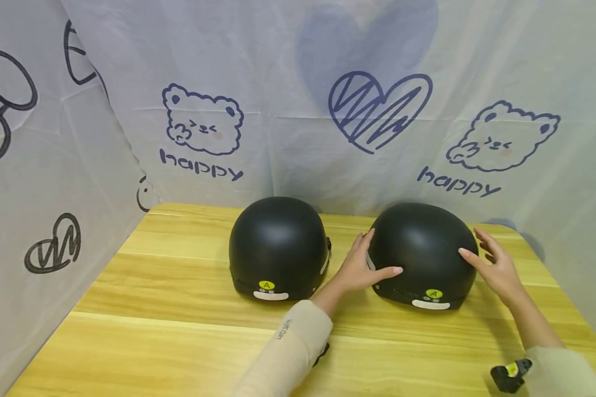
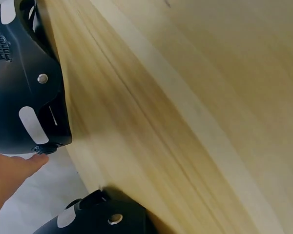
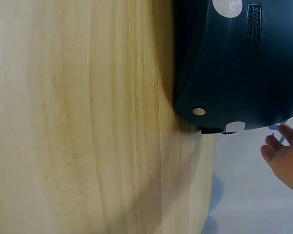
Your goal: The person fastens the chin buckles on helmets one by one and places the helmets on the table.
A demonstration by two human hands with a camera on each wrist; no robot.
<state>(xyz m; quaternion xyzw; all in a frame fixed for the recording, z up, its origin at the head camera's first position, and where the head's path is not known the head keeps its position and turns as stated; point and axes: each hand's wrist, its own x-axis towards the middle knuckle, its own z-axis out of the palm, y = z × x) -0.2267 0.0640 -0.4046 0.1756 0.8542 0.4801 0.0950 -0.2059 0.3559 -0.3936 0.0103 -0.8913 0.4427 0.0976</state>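
Two matte black helmets rest on the wooden table, each with a yellow "A" sticker and a white strip low on the side facing me. My left hand (image 1: 358, 269) lies along the left side of the right helmet (image 1: 422, 242), thumb stretched across its near face. At that helmet's other side is my right hand (image 1: 499, 271), fingers spread and thumb tip right at the shell. The left wrist view shows my left fingertip (image 2: 38, 161) by the helmet's lower edge. In the right wrist view my right fingers (image 3: 289, 134) are beside the dark shell (image 3: 263, 83).
The left helmet (image 1: 278, 242) stands just left of my left hand, with a gap of table between the two helmets. A printed white cloth (image 1: 298, 143) hangs behind the table (image 1: 169, 286). A small black device (image 1: 509, 377) is at my right sleeve.
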